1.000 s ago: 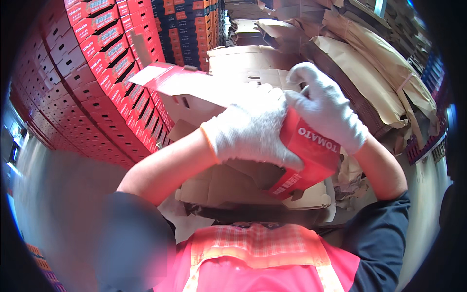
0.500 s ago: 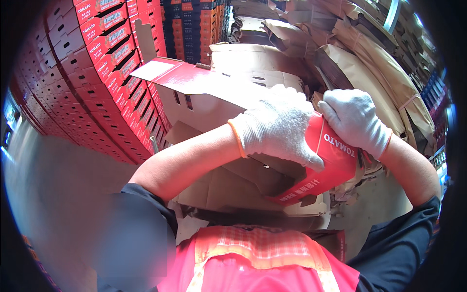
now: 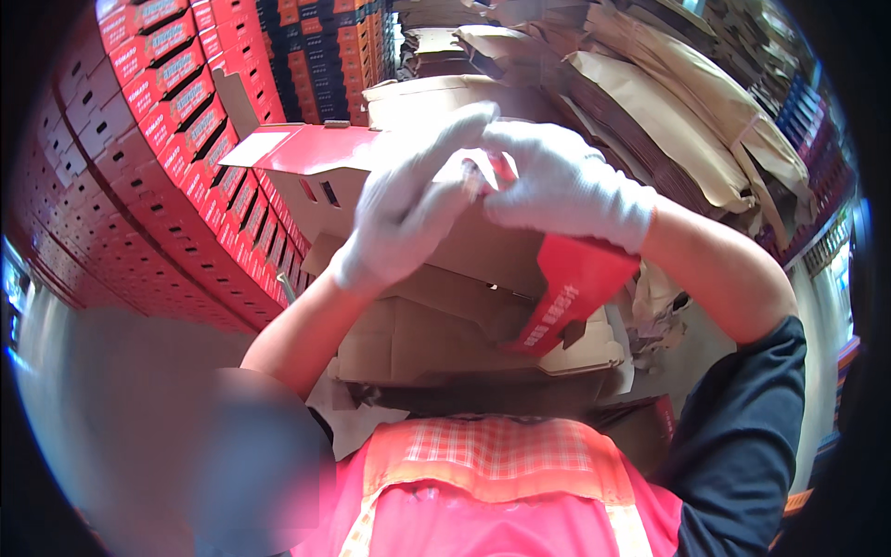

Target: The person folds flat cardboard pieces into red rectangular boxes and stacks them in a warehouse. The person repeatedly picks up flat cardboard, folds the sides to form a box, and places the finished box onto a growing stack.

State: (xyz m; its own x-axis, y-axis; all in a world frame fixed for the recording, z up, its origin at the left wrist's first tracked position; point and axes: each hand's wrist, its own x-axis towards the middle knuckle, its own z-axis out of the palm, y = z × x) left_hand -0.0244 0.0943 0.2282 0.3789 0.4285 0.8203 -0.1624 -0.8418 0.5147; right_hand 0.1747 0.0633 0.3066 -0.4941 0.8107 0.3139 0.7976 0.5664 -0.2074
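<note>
A half-folded cardboard carton, plain brown inside and red outside, lies in front of me. Its red end panel slants up below my right wrist, and a red-and-white flap reaches out at the far left. My left hand, in a white knit glove, is over the carton's far side with fingers stretched and thumb apart. Facing it, my gloved right hand has bent fingers, the thumb held away from them. A small bit of red shows in the gap between the hands; what it belongs to is unclear.
Tall stacks of red cartons rise at the left. Dark blue and orange cartons stand at the back. Bundles of flat brown cardboard are piled at the far right. Under the worked carton is a dark, low support.
Both hands have left the red end panel and moved left and away from me. My left hand has straightened its fingers. The view has shifted slightly.
</note>
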